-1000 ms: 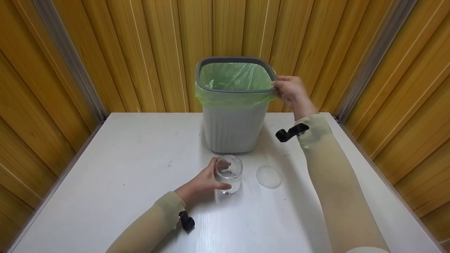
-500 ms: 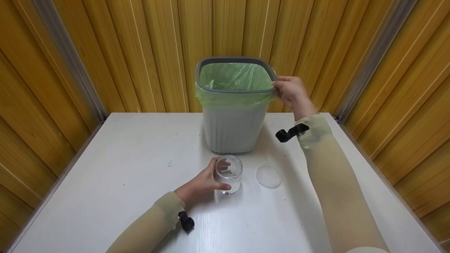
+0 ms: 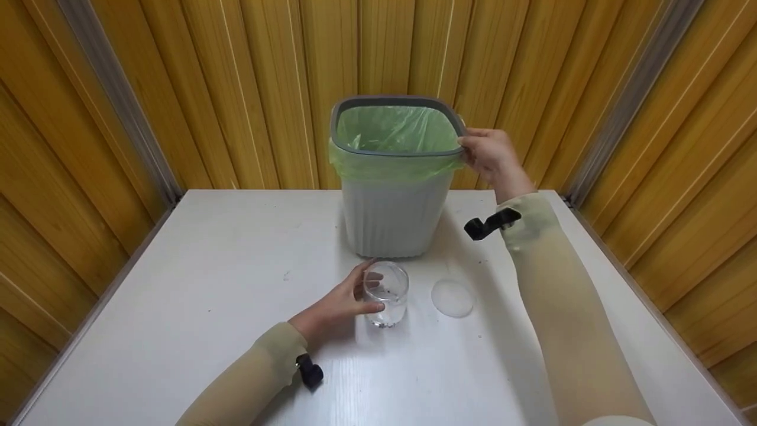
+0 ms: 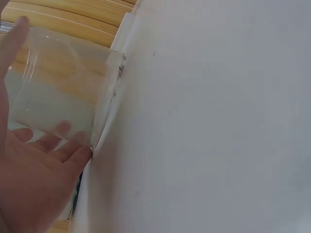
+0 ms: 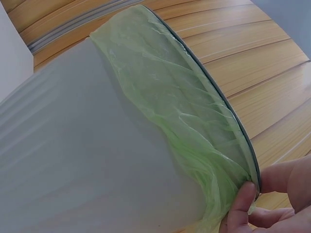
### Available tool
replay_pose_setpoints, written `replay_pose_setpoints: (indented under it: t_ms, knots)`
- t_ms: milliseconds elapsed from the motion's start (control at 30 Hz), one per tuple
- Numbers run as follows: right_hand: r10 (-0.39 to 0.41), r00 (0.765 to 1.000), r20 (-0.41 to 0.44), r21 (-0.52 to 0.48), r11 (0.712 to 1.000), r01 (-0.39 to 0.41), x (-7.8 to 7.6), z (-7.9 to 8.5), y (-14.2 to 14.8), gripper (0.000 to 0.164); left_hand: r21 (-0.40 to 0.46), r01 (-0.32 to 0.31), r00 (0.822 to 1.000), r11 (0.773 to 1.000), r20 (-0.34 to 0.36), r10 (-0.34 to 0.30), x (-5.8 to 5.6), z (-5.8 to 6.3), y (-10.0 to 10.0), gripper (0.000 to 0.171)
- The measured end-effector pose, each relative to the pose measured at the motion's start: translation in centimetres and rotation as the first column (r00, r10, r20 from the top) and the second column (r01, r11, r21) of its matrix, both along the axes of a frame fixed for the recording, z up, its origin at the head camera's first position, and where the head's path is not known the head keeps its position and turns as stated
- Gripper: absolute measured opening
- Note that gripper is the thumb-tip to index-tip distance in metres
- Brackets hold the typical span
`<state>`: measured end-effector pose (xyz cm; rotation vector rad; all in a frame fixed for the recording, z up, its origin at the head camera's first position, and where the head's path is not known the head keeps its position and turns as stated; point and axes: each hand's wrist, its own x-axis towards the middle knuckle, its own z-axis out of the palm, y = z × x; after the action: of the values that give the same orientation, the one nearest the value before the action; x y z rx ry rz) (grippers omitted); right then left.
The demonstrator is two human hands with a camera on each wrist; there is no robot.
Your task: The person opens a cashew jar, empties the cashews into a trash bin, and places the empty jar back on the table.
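A clear jar, its top uncovered, stands upright on the white table in front of the trash can. Small dark specks show at its base. My left hand is spread beside the jar, thumb in front and fingers behind, with a gap between palm and wall; the left wrist view shows this hand with fingers loosely extended along the jar. At the trash can's right rim corner, my right hand pinches the grey rim and green bag; some of its fingers are hidden.
A translucent round lid lies flat on the table, right of the jar. Wood-patterned panels stand behind and at both sides. The trash can is near the table's back edge.
My left hand has loosened and drawn slightly left, its thumb pulling back from the jar. The jar stays in place. The right hand keeps its hold on the rim.
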<state>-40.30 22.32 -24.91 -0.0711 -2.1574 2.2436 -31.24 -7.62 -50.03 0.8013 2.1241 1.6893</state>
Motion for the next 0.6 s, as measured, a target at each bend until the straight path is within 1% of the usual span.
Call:
replay_pose_setpoints:
  t_ms: [100, 167, 233, 333, 467, 533, 600]
  knots:
    - [0.006, 1.0, -0.009, -0.016, 1.0, -0.006, 0.0, 0.0, 0.0, 0.045, -0.02, -0.018, 1.0, 1.0, 0.006, 0.018, -0.1, 0.3, -0.6, 0.102]
    - [0.003, 1.0, -0.009, -0.018, 1.0, -0.003, -0.1, -0.1, 0.0, 0.044, -0.024, -0.039, 0.999, 0.999, -0.005, 0.038, -0.2, 0.3, -0.9, 0.095]
    - [0.001, 1.0, -0.009, -0.02, 1.0, -0.002, -0.2, -0.1, 0.0, 0.043, -0.026, -0.072, 0.997, 0.997, -0.026, 0.071, -0.4, 0.4, -1.2, 0.089]
    - [0.01, 1.0, -0.013, -0.067, 0.998, -0.011, -0.3, -0.3, 0.1, 0.045, -0.034, -0.129, 0.99, 0.991, -0.056, 0.127, -0.8, 0.7, -1.7, 0.077]
    - [0.043, 0.999, -0.025, -0.185, 0.982, -0.047, -0.4, -0.9, 0.5, 0.051, -0.033, -0.225, 0.973, 0.974, -0.064, 0.222, -1.3, 1.4, -2.5, 0.067]
    - [0.053, 0.998, -0.036, -0.194, 0.979, -0.059, -0.5, -1.4, 0.9, 0.052, -0.039, -0.279, 0.959, 0.96, -0.071, 0.276, -1.6, 1.9, -3.0, 0.066]
    - [0.056, 0.997, -0.055, -0.14, 0.988, -0.063, -0.5, -2.0, 1.3, 0.053, -0.049, -0.329, 0.943, 0.943, -0.064, 0.326, -2.1, 2.4, -3.6, 0.067]
